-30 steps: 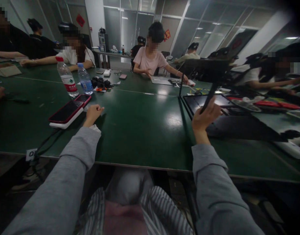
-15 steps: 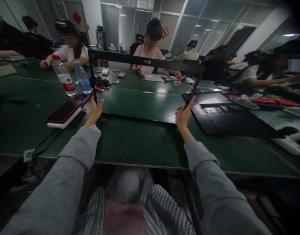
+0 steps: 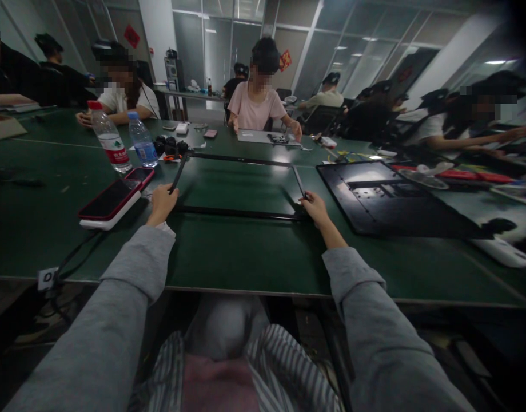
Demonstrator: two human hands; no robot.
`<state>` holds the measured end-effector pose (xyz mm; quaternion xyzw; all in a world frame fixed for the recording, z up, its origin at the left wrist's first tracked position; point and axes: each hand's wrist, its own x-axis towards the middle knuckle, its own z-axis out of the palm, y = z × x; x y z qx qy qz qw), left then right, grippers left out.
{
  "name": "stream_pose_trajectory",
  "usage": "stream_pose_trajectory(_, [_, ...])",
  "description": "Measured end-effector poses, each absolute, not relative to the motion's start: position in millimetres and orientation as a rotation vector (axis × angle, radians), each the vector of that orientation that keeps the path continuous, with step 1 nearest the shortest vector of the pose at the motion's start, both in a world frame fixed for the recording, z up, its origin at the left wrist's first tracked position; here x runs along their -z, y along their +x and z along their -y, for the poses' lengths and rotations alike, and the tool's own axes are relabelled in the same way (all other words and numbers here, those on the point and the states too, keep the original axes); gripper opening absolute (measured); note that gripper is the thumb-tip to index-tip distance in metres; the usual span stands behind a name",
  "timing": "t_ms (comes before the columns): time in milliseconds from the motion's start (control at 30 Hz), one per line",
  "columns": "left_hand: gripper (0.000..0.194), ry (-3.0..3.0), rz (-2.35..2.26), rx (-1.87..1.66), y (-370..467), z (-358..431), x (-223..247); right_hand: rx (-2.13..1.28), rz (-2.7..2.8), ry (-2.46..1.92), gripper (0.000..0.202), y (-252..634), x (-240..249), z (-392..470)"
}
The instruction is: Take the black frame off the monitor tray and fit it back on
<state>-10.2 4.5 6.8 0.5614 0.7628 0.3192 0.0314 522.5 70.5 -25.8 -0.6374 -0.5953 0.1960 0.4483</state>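
A thin black rectangular frame [image 3: 241, 214] lies low over the green table [image 3: 246, 257], its far edge tipped back away from me. My left hand [image 3: 163, 203] pinches its left side, fingers closed. The right side of the frame is gripped by my right hand [image 3: 315, 207], with thumb and fingers pressed together. Whether the frame's near edge rests on the table I cannot tell. Right of my right hand lies a large black panel [image 3: 395, 206]. A red-edged phone [image 3: 106, 199] on a white block is left of my left hand.
Two water bottles [image 3: 112, 143] stand at the left, near black and orange items [image 3: 171, 147]. Across the table a person in pink [image 3: 256, 106] handles a grey panel [image 3: 263, 137]. Other people sit left and right. A white power strip [image 3: 503, 253] lies at the right.
The frame has tipped back and down from nearly upright, its far edge now close to the table. Both of my hands still grip its sides; the right hand has turned and moved slightly left.
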Motion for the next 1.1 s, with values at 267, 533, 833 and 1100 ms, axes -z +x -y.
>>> stream_pose_trajectory(267, [0.048, 1.741, -2.495, -0.729, -11, -1, -1, -0.309, 1.694, -1.793, 0.062, 528, 32, -67])
stream_pose_trajectory(533, [0.054, 1.772, -2.49, -0.605, -9, 2, -4, -0.245, 1.741, -1.853, 0.067, 522, 26, -59])
stream_pose_trajectory(833, [0.051, 1.729, -2.419, -0.705, -9, -2, -4, -0.164, 1.602, -1.728, 0.051, 525, 29, -62])
stream_pose_trajectory(1100, [0.049, 1.69, -2.398, -0.734, -2, -1, -6, -0.177, 1.538, -1.714, 0.055, 526, 25, -60])
